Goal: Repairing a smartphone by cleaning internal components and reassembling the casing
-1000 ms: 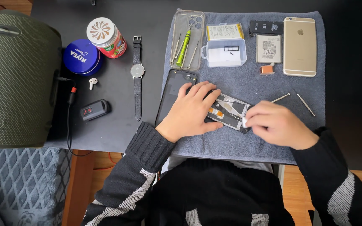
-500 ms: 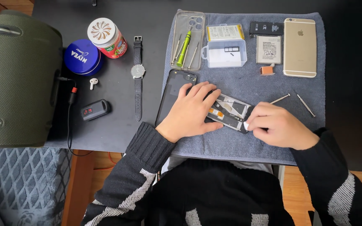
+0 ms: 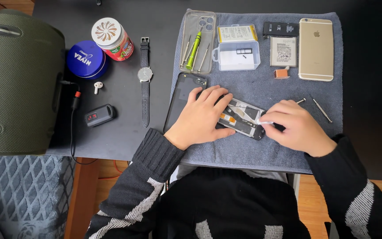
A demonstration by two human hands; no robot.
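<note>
Speaker (image 3: 16,84): large olive-green fabric cylinder lying on its side at the far left of the dark table (image 3: 124,141); a black cable with a red-tipped plug (image 3: 75,99) runs from its right end.
Tins: a round blue tin (image 3: 86,59) with a red-and-white canister (image 3: 111,38) just beside it, upper left.
Small items: a white earbud (image 3: 97,86) and a small black device (image 3: 98,115) with a red display, below the tins.
Wristwatch (image 3: 145,75): laid flat and straight, strap running top to bottom, between the tins and the grey towel (image 3: 253,152).
Clear phone case (image 3: 197,42): top-left corner of the towel, used as a tray for a green-handled screwdriver (image 3: 193,50) and several thin metal tools.
Black phone back (image 3: 183,99): below the clear case, partly under the left hand.
Left hand (image 3: 202,117): flat, fingers spread, pressing down on the opened phone; it grips nothing.
Opened phone (image 3: 242,118): centre of the towel, tilted, inner parts exposed, between the two hands.
Plastic parts box (image 3: 238,53): open, top centre of the towel.
Right hand (image 3: 295,126): fingers curled, pinching a small white piece (image 3: 266,122) at the opened phone's right edge; what the piece is cannot be told.
Batteries: a black battery (image 3: 280,29) and a pale battery (image 3: 283,52), upper right.
Gold phone (image 3: 315,48): face down, top-right of the towel.
Loose tool (image 3: 322,110): thin metal rod, right of the right hand.
</note>
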